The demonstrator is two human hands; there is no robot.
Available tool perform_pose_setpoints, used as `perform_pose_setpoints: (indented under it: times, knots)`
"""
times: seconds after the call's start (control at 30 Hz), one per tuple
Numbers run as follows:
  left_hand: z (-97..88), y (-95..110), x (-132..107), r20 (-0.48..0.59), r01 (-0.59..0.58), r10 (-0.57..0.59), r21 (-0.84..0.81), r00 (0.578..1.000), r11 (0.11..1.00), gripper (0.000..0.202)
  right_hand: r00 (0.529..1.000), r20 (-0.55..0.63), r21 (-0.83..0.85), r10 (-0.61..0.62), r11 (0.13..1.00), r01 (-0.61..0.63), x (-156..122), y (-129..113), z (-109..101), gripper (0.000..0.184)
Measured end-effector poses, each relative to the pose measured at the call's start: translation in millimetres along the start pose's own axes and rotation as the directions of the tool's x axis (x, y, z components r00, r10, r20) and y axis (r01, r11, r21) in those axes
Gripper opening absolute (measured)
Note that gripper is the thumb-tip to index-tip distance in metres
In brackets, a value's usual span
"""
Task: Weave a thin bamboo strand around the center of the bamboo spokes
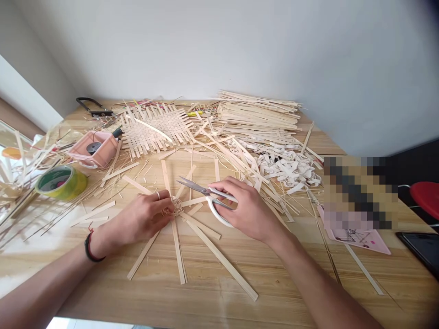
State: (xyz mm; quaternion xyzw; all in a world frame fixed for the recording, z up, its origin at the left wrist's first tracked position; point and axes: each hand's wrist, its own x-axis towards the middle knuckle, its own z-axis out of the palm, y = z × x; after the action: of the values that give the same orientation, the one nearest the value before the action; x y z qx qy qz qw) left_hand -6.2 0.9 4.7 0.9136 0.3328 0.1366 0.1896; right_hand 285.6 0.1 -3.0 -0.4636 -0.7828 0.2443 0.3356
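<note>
On the left of the wood-grained table (109, 292) lay a thick roll of green-and-yellow tape (77, 185), and behind it stood a pink, open-topped plastic box (107, 154) with a round metal disc (93, 147) inside. The person's left hand (149, 212), a ring on one finger, was bent in a narrow pinch at the left edge of a star-shaped piece of pale flat strips (177, 249); I couldn't make out exactly which strands the fingertips had. Beyond that hand sat a squarish mat of woven pale strips (154, 130).

The star-shaped piece lay flat in front of the person, its strips fanning out from a small hub wound with thin strands. One long strip ran toward the near right, another almost straight toward the person.

Just right of the hub, above the strips, were grey-bladed scissors with white handles (196, 185). Their long axis slanted slightly, the tips pointing left and away from the person, the blades a little apart. The right hand (252, 210) held them, fingers wrapped around the handles. Farther back rose a stack of straight pale strips (259, 114), then a tangled heap of white ribbon-like strips (291, 169).
</note>
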Motion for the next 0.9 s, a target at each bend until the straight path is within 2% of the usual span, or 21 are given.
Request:
perform_pose_setpoints:
  times: [0.3,0.5,0.7,0.9]
  knots:
    - [1.0,-4.8,-0.4,-0.010,-0.008,0.009,0.016,1.000,1.000,0.027,1.000,-0.012,0.002,-0.005,1.000,0.005,0.6,-0.7,0.3,0.026]
    - [-0.3,-3.9,-0.6,-0.007,0.022,-0.022,0.012,1.000,1.000,0.018,1.000,-0.018,-0.013,-0.018,1.000,0.018,0.2,-1.4,0.2,0.025]
    - [-11.1,-3.2,0.5,-0.143,0.116,-0.114,0.005,0.983,0.993,0.014,1.000,-0.019,0.011,-0.002,1.000,0.002,-0.3,-1.3,-1.3,0.025]
    - [-6.8,-7.3,0.8,-0.022,0.070,-0.070,-0.019,0.997,0.997,0.020,1.000,-0.013,0.055,-0.002,0.999,0.003,-0.7,1.1,-4.8,0.026]
